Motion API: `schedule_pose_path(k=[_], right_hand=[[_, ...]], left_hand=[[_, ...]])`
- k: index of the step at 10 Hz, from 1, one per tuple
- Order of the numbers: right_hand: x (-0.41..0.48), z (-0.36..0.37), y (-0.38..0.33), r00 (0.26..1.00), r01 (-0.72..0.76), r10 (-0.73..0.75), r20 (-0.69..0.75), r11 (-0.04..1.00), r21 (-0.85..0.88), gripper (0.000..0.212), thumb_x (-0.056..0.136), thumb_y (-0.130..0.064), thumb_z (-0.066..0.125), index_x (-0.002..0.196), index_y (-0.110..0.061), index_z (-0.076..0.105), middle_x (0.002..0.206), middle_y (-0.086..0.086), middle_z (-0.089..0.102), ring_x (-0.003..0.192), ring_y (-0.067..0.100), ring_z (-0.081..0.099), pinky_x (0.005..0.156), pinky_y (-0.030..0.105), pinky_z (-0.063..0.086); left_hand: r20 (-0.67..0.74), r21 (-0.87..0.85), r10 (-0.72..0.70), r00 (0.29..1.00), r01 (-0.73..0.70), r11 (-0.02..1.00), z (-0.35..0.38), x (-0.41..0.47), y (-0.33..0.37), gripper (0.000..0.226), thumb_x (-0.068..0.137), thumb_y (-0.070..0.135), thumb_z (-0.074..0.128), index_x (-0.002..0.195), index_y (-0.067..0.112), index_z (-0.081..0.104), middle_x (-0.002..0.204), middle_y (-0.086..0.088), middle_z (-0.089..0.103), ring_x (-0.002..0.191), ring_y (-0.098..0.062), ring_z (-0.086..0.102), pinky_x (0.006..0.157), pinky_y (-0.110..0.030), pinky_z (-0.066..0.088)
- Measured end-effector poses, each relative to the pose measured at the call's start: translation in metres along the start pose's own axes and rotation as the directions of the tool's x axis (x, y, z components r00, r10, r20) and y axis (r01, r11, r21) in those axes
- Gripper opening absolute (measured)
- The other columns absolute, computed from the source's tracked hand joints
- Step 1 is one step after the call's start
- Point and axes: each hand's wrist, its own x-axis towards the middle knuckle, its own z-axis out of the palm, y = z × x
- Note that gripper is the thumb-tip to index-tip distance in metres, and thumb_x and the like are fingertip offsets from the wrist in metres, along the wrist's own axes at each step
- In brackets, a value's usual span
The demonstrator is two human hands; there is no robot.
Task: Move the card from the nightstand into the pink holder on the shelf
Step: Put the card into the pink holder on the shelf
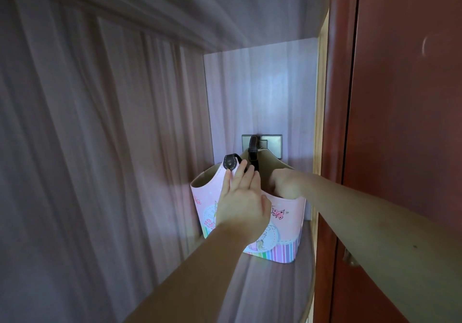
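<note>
In the head view the pink holder (287, 222) stands on the shelf (270, 285). The left hand (241, 205) lies flat against its front wall, fingers stretched. The right hand (285, 183) reaches down inside it; its grip cannot be told. The card is hidden.

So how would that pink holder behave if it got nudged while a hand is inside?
The pink holder looks like thin board, so probably light and apt to slide or tip on the smooth shelf. The left hand braces its front wall, which likely steadies it while the right hand reaches inside.
</note>
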Motion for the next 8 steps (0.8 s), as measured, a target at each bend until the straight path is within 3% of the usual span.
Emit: schedule_pose_path(k=[1,2,3,4,5,6,8], right_hand=[[0.009,0.006,0.004,1.000,-0.014,0.014,0.020,1.000,-0.014,0.012,0.085,-0.030,0.061,0.092,-0.021,0.057,0.093,0.006,0.053,0.083,0.026,0.047,0.083,0.041,0.046],[0.011,0.008,0.007,1.000,-0.014,0.014,0.025,1.000,-0.011,0.026,0.087,-0.029,0.059,0.109,-0.015,0.062,0.094,0.007,0.052,0.083,0.027,0.046,0.079,0.040,0.042],[-0.004,0.007,0.007,0.998,0.033,-0.031,-0.053,0.998,0.045,0.015,0.085,-0.026,0.061,0.092,-0.015,0.068,0.084,0.005,0.058,0.077,0.025,0.052,0.069,0.030,0.044],[-0.028,0.006,0.011,0.965,0.098,-0.067,-0.255,0.989,0.114,0.019,0.085,-0.023,0.060,0.067,-0.017,0.066,0.070,0.004,0.060,0.071,0.024,0.058,0.059,0.027,0.042],[-0.053,0.008,0.010,0.900,0.155,-0.076,-0.430,0.976,0.151,0.025,0.088,-0.021,0.055,0.063,-0.018,0.059,0.067,0.006,0.057,0.067,0.025,0.056,0.057,0.026,0.038],[-0.080,0.012,0.006,0.872,0.215,-0.105,-0.478,0.960,0.180,0.023,0.089,-0.023,0.053,0.067,-0.023,0.055,0.067,0.002,0.057,0.065,0.021,0.054,0.050,0.023,0.031],[-0.126,0.014,0.000,0.889,0.264,-0.137,-0.437,0.933,0.246,0.018,0.091,-0.032,0.051,0.093,-0.019,0.063,0.082,-0.001,0.064,0.075,0.020,0.061,0.060,0.030,0.046]], left_hand=[[-0.006,0.002,0.006,1.000,-0.006,1.000,0.000,0.002,0.001,0.065,0.082,0.032,0.022,0.133,0.001,0.049,0.144,-0.010,0.048,0.144,-0.025,0.026,0.113,-0.045,-0.002],[0.036,-0.032,0.002,0.999,-0.001,0.999,-0.002,0.004,0.003,0.073,0.080,0.036,0.012,0.141,0.003,0.037,0.153,-0.009,0.034,0.148,-0.022,0.011,0.112,-0.037,-0.013],[0.072,-0.046,-0.001,0.997,0.005,0.999,-0.004,0.005,0.004,0.076,0.080,0.037,0.009,0.144,0.003,0.031,0.156,-0.009,0.028,0.148,-0.021,0.004,0.113,-0.035,-0.013],[0.121,-0.050,-0.022,0.992,0.028,0.998,-0.007,0.007,0.004,0.061,0.090,0.032,0.024,0.144,0.005,0.029,0.157,-0.007,0.024,0.148,-0.019,0.001,0.117,-0.036,-0.009],[0.141,-0.091,-0.046,0.989,0.059,0.994,-0.014,0.007,0.007,0.054,0.094,0.027,0.037,0.144,0.008,0.031,0.158,-0.005,0.023,0.148,-0.017,0.000,0.120,-0.036,-0.003],[0.133,-0.156,-0.079,0.988,0.099,0.983,-0.024,-0.001,0.014,0.054,0.093,0.026,0.039,0.145,0.011,0.032,0.158,-0.004,0.024,0.148,-0.017,0.002,0.121,-0.035,0.000],[0.195,-0.211,-0.165,0.967,0.206,0.956,-0.055,-0.024,0.040,0.053,0.096,0.028,0.040,0.147,0.018,0.028,0.159,-0.004,0.020,0.146,-0.019,0.013,0.120,-0.036,0.008]])
